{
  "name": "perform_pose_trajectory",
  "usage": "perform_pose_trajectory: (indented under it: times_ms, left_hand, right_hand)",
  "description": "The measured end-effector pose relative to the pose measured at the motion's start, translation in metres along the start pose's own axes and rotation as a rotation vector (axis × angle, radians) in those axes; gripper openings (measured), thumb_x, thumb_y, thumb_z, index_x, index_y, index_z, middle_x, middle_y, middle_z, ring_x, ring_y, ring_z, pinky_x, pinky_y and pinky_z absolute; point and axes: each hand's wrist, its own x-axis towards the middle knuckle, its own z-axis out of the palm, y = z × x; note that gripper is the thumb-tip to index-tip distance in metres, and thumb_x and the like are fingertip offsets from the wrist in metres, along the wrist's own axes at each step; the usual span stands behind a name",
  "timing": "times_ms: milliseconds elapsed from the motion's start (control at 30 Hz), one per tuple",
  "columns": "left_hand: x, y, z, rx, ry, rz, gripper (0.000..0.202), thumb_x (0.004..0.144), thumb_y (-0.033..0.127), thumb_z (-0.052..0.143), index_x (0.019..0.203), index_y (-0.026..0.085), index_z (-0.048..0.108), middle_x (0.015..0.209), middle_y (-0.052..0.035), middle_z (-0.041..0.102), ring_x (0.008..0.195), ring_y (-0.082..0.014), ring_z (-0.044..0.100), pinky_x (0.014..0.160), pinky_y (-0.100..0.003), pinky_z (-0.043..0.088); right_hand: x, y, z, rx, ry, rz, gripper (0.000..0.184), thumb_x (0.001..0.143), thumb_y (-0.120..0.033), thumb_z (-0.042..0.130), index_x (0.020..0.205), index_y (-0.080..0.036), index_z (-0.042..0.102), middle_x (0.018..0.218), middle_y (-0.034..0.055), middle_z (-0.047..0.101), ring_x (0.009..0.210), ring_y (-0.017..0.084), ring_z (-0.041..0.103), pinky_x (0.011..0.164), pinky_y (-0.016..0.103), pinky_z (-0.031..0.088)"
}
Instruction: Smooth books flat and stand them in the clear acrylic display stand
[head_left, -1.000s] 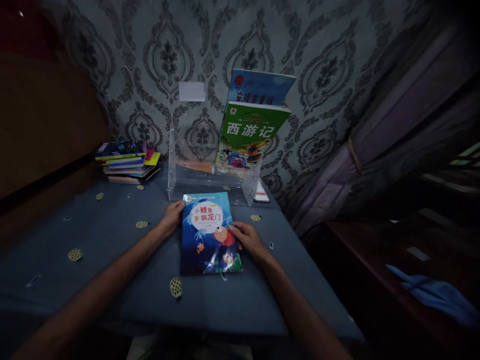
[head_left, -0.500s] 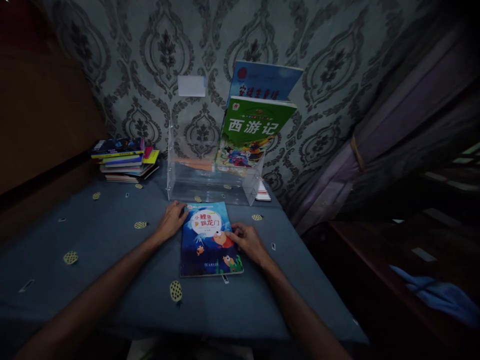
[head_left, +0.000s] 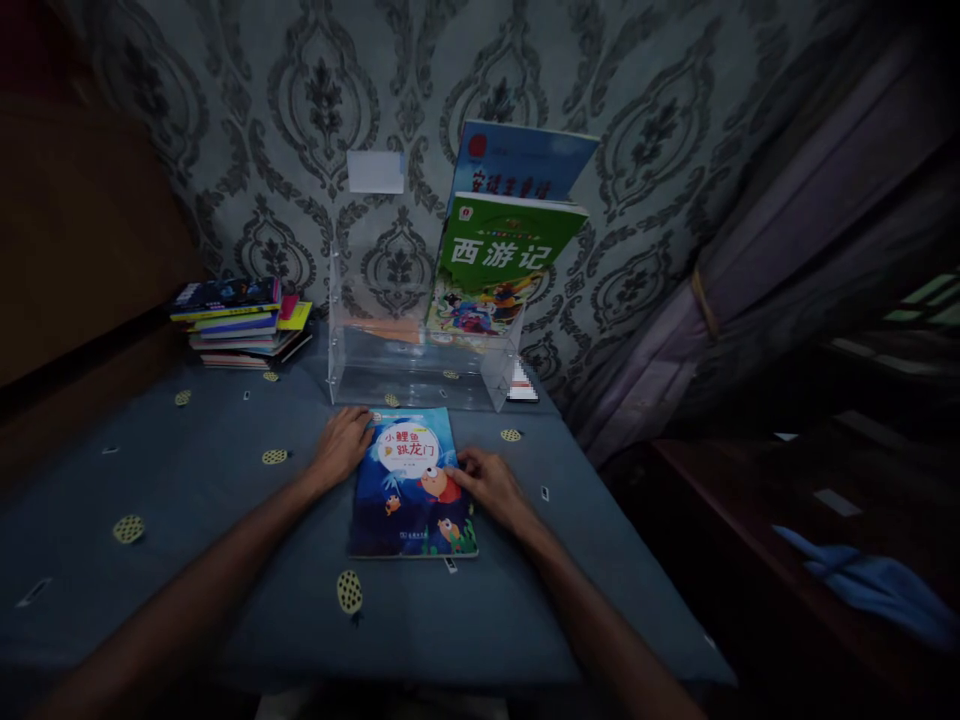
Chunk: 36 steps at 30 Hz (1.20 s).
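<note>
Blue-grey tablecloth (head_left: 420,620), pineapple-like motifs; on it, flat, blue book (head_left: 397,510) titled 小鲤鱼跳龙门, left hand (head_left: 346,442) at its upper-left corner, right hand (head_left: 489,487) with thumb over right edge, cannot tell whether either set of fingers grips. Beyond: clear rack (head_left: 420,385) holding green book (head_left: 502,255) reading 西游记, another blue cover (head_left: 532,160) behind, lettering partly covered; book stack (head_left: 234,322) leftward. Farthest, dim room: damask-patterned wall (head_left: 322,100), tied purple curtain (head_left: 772,230) right.

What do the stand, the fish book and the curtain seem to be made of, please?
Stand: probably clear acrylic, smooth; the wallpaper shows through it.
Fish book: likely paper, smooth-looking; thin and crisply printed, though coating is unclear.
Curtain: apparently fabric, gathered in folds at a tie; finish unclear.
</note>
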Motion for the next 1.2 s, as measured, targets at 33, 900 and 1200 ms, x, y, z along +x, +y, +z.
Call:
perform_pose_trajectory:
  times_ms: [33, 900, 1200]
  left_hand:
    - [-0.001, 0.0, 0.001, 0.013, 0.001, -0.005, 0.028, 0.095, 0.023, 0.047, 0.118, 0.019, 0.063, 0.128, -0.0105, 0.061, 0.116, -0.0264, 0.055, 0.1, -0.042, 0.042]
    - [0.01, 0.01, -0.007, 0.215, -0.049, -0.008, 0.028, 0.098, 0.023, 0.043, 0.119, 0.019, 0.061, 0.116, -0.0101, 0.06, 0.104, -0.0254, 0.055, 0.086, -0.037, 0.043]
    - [0.009, 0.005, -0.005, 0.103, -0.018, 0.002, 0.03, 0.098, 0.023, 0.044, 0.122, 0.021, 0.061, 0.121, -0.0109, 0.06, 0.11, -0.0268, 0.056, 0.09, -0.04, 0.042]
  right_hand:
    - [0.0, -0.002, -0.001, -0.056, 0.02, 0.005, 0.022, 0.082, -0.036, 0.065, 0.094, -0.018, 0.069, 0.068, 0.0001, 0.068, 0.064, 0.017, 0.061, 0.057, 0.025, 0.039]
    - [0.063, -0.002, 0.034, -0.287, 0.074, -0.41, 0.042, 0.096, -0.031, 0.046, 0.133, -0.014, 0.057, 0.139, 0.0172, 0.055, 0.132, 0.029, 0.046, 0.112, 0.049, 0.038]
    - [0.066, 0.007, 0.036, -0.267, 0.086, -0.372, 0.047, 0.095, -0.037, 0.05, 0.136, -0.016, 0.055, 0.145, 0.0164, 0.05, 0.136, 0.03, 0.044, 0.115, 0.051, 0.033]
